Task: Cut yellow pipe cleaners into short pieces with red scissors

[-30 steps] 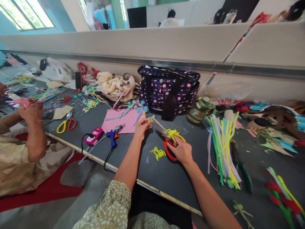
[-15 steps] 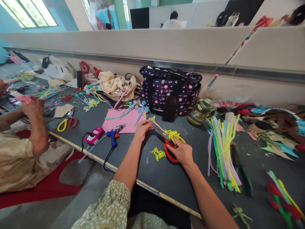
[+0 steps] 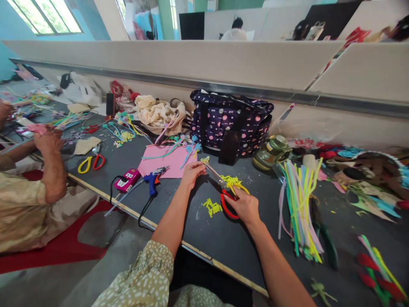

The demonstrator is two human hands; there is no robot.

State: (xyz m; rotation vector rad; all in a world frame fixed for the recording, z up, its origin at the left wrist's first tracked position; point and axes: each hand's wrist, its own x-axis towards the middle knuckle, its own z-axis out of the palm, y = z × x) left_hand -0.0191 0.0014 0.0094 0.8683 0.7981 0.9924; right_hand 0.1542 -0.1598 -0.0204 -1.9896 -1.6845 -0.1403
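My right hand (image 3: pixel 245 206) is wrapped round the handles of a pair of scissors (image 3: pixel 226 209), one loop red and the other yellow. Their blades point up and left toward my left hand (image 3: pixel 193 174). The fingertips of that hand are pinched together beside the blade tips; what they hold is too small to make out. A small yellow-green piece (image 3: pixel 205 159) shows just past the fingertips. Cut yellow bits lie in two heaps on the table, one heap (image 3: pixel 212 207) left of the scissors and another heap (image 3: pixel 230 180) behind them.
A blue glue gun (image 3: pixel 151 179) and a pink box (image 3: pixel 127 181) lie left, near pink paper (image 3: pixel 166 160). Behind are a dark patterned bag (image 3: pixel 223 115), a phone (image 3: pixel 229 147) and a green bottle (image 3: pixel 271 152). Pipe cleaners (image 3: pixel 300 209) lie right. Another person's hand (image 3: pixel 47 140) works at left.
The view has shifted slightly, so the surroundings sit a little lower and to the right. Both hands and the scissors keep nearly the same place.
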